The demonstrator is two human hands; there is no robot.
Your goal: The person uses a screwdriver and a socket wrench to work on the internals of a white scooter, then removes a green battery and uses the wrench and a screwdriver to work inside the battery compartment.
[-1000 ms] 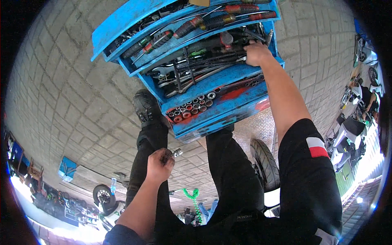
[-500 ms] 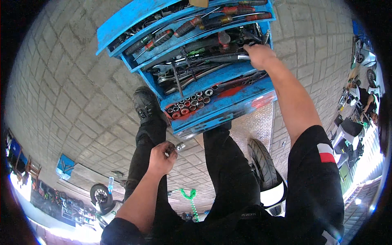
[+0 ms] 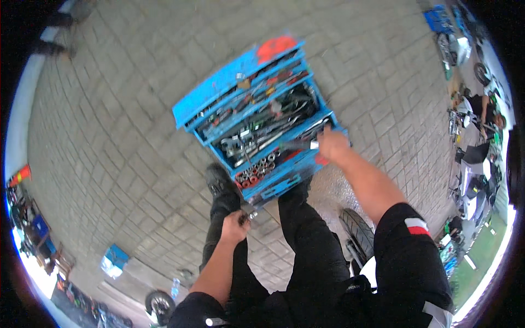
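Observation:
A blue metal toolbox (image 3: 229, 83) stands unfolded on the paving, its trays full of tools. My right hand (image 3: 332, 145) is over its front right tray, closed round the silver end of a black-handled tool (image 3: 297, 145); the handle points left, and blur hides its exact kind. Several sockets (image 3: 257, 172) lie in the left part of that front tray, on a red patch. My left hand (image 3: 235, 227) is just in front of the toolbox, above my left leg, closed on a silver socket (image 3: 251, 216) that sticks out to the right. Its fingers hide the rest.
My left shoe (image 3: 219, 180) is beside the toolbox's front left corner. A motorcycle tyre (image 3: 358, 229) stands by my right leg. At the lower left are a blue box (image 3: 115, 259), a bottle (image 3: 175, 287) and another wheel (image 3: 159, 306). Motorcycles and a person (image 3: 484, 112) are far right.
My right hand has lifted the black-handled tool out of the main compartment, toward the front tray. The view has shifted, so the toolbox looks smaller and lower. My left hand keeps hold of the socket.

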